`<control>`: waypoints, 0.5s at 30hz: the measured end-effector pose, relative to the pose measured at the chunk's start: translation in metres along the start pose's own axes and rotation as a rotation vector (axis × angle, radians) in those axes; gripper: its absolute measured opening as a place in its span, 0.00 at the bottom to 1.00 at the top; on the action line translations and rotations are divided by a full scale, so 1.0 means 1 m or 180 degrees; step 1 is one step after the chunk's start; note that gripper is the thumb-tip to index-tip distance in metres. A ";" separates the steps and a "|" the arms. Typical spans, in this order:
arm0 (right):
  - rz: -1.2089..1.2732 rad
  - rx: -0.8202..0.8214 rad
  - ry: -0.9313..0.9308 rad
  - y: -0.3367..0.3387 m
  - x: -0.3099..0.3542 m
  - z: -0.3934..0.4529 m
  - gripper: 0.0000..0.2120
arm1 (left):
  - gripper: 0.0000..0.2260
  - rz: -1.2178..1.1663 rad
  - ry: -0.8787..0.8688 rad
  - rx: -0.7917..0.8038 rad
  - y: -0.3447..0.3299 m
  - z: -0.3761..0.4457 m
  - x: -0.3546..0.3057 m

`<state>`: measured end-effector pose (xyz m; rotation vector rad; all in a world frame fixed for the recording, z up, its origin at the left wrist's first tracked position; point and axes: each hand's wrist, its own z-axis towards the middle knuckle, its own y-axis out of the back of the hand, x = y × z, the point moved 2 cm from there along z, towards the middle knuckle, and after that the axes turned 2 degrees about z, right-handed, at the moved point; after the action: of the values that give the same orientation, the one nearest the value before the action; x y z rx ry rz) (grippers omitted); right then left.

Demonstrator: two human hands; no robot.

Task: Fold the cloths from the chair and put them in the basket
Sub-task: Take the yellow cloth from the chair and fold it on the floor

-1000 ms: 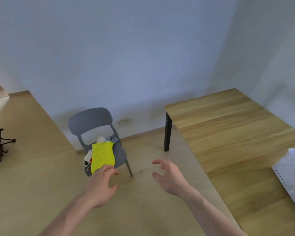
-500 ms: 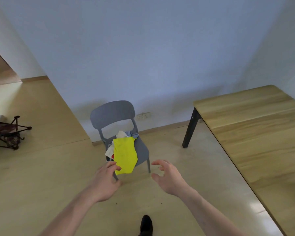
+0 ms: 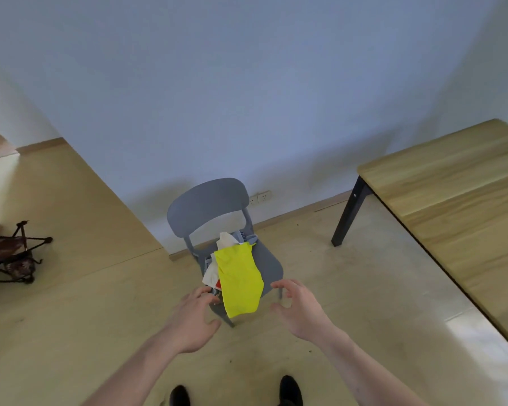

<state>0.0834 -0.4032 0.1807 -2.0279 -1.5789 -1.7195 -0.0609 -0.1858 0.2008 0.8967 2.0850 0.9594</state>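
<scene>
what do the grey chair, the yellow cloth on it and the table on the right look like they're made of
Grey chair: probably moulded plastic, matte, with seamless rounded edges.
Yellow cloth: thin woven or synthetic fabric; it creases and drapes limply over the seat edge.
Table: wood or wood-look laminate top with visible grain bands and a slight sheen; the black leg looks like painted metal.

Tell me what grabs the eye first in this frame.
The yellow cloth draped over the front of the grey chair at centre, topping a small pile of other cloths. Both bare hands reach toward it, open and empty: left hand at the pile's near-left edge, right hand just right of the seat. A wooden table fills the right side.
</scene>
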 end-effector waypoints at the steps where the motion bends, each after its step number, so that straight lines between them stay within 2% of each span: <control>1: 0.0046 -0.0077 -0.0070 -0.006 0.002 0.002 0.19 | 0.22 0.0037 -0.0069 0.0036 0.003 0.009 0.007; 5: 0.0250 -0.0443 -0.0404 -0.038 0.007 0.010 0.18 | 0.21 0.0140 -0.0417 0.0194 0.015 0.050 0.036; 10: 0.0388 -0.0868 -0.0948 -0.106 0.012 0.018 0.24 | 0.20 0.0289 -0.0957 0.0362 0.020 0.108 0.091; 15: 0.0601 -0.1172 -0.1255 -0.171 0.008 0.039 0.24 | 0.20 0.0432 -0.1132 0.0462 0.009 0.165 0.140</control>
<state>-0.0093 -0.2935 0.0807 -2.7333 -1.1519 -1.7193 -0.0048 -0.0110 0.0850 1.2017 1.8229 0.6625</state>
